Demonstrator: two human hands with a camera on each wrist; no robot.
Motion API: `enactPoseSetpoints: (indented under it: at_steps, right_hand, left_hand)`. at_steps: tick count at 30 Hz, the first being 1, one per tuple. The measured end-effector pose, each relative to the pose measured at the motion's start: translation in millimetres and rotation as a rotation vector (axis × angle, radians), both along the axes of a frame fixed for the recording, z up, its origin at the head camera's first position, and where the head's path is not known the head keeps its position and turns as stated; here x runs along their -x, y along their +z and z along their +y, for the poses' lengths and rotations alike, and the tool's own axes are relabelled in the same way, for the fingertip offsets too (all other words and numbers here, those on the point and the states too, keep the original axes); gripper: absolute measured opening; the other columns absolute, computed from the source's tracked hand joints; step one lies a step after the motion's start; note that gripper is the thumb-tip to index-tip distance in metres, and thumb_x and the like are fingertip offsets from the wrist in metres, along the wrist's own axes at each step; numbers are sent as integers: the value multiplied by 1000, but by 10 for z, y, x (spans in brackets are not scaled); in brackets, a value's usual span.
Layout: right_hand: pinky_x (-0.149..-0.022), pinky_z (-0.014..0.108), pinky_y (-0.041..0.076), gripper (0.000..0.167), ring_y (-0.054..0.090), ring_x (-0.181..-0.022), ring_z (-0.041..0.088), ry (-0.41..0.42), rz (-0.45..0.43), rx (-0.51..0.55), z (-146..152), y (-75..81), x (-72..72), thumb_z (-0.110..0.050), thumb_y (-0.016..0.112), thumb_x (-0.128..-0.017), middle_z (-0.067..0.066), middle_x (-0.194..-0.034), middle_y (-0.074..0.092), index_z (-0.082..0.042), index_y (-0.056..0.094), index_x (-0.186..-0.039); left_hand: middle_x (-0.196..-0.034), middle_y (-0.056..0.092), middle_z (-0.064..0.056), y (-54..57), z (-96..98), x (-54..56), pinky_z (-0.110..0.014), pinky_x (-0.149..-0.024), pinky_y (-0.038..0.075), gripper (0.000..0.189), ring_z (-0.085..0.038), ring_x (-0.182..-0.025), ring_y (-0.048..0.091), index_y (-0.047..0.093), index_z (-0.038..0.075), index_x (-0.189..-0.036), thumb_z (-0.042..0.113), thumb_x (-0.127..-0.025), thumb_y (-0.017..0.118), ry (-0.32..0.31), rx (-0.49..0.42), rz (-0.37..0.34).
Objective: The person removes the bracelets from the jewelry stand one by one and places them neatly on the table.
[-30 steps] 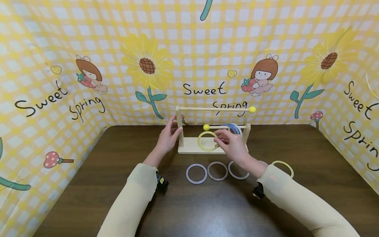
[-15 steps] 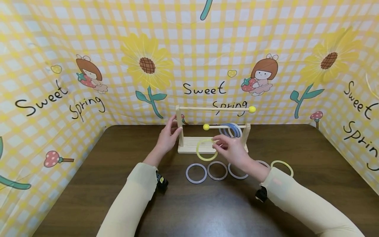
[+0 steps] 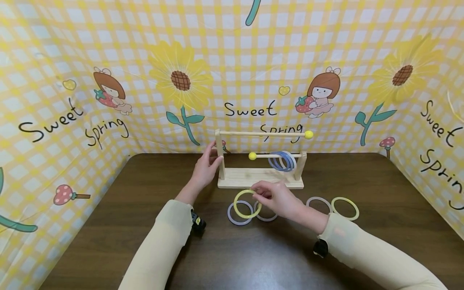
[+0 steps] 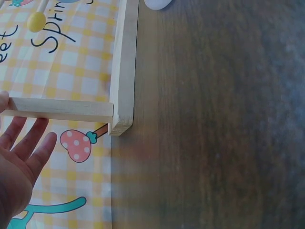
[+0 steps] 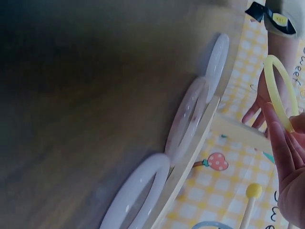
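Observation:
My left hand (image 3: 206, 170) grips the left post (image 4: 62, 109) of a wooden ring rack (image 3: 246, 178), thumb on one side and fingers on the other. My right hand (image 3: 280, 200) pinches a yellow ring (image 3: 235, 204) at its right edge. In the head view this ring stands tilted and overlaps a lavender ring (image 3: 230, 219) on the table. The right wrist view shows it between thumb and fingertips (image 5: 269, 110). Blue rings (image 3: 288, 162) and a whitish one hang on the rack's lower rod (image 3: 262, 156), near the right post. The upper rod (image 3: 261, 133) carries none.
Several rings lie in a row before the rack, partly hidden by my right hand. At the row's right end are a pale ring (image 3: 319, 197) and another yellow ring (image 3: 357, 210). Yellow balls (image 3: 308, 135) cap the rods' free ends. A checked cloth (image 3: 232, 72) hangs behind the table.
My right hand has moved the yellow ring from near the lower rod's ball down and toward me, slightly left. The blue rings are now uncovered. My left hand stays on the post.

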State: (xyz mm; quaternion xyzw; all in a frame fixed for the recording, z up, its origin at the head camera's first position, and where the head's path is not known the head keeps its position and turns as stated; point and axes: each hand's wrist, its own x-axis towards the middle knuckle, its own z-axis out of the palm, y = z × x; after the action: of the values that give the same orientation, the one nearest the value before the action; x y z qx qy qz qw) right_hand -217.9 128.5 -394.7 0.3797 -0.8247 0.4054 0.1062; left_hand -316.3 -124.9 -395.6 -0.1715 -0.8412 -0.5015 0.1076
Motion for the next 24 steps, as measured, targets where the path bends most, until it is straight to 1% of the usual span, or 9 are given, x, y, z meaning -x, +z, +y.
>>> enactPoseSetpoints:
  at_steps: [5, 9, 14, 19, 24]
  right_hand:
    - [-61, 21, 53, 12, 66, -70, 8, 74, -39, -41, -43, -32, -69, 1, 68, -90, 7, -82, 71, -2, 67, -101]
    - [-58, 19, 51, 12, 64, -68, 4, 132, -41, -56, -79, -66, -105, 1, 68, -89, 5, -81, 71, -1, 66, -101]
    - [-58, 16, 50, 15, 62, -68, 0, 147, -54, -105, -122, -109, -146, 0, 70, -88, 4, -79, 70, -3, 66, -101]
    - [-62, 16, 51, 13, 62, -71, -1, 159, -123, -169, -172, -141, -174, -2, 69, -89, 1, -80, 71, -5, 67, -101]
    - [-64, 15, 50, 11, 63, -72, -2, 173, -145, -237, -221, -173, -175, -4, 69, -90, -3, -81, 71, -6, 67, -101]
  left_hand:
    - [-127, 56, -17, -9, -2, 2, -53, -92, 47, 50, -39, -112, 58, 36, 23, -146, 14, -101, 55, -7, -5, 3]
    - [-127, 56, -17, -9, -4, 6, -53, -92, 47, 50, -39, -112, 58, 36, 22, -146, 14, -100, 55, -6, 0, 9]
    - [-127, 57, -17, 6, -1, 1, -52, -93, 47, 50, -38, -112, 58, 36, 22, -146, 15, -100, 56, -3, 1, 7]
    - [-127, 56, -16, 5, -1, 0, -52, -94, 46, 51, -38, -114, 58, 35, 22, -146, 16, -100, 55, -1, 0, -5]
    - [-127, 57, -15, 2, 0, 0, -51, -93, 47, 51, -36, -113, 58, 35, 22, -147, 16, -100, 56, 5, 4, -4]
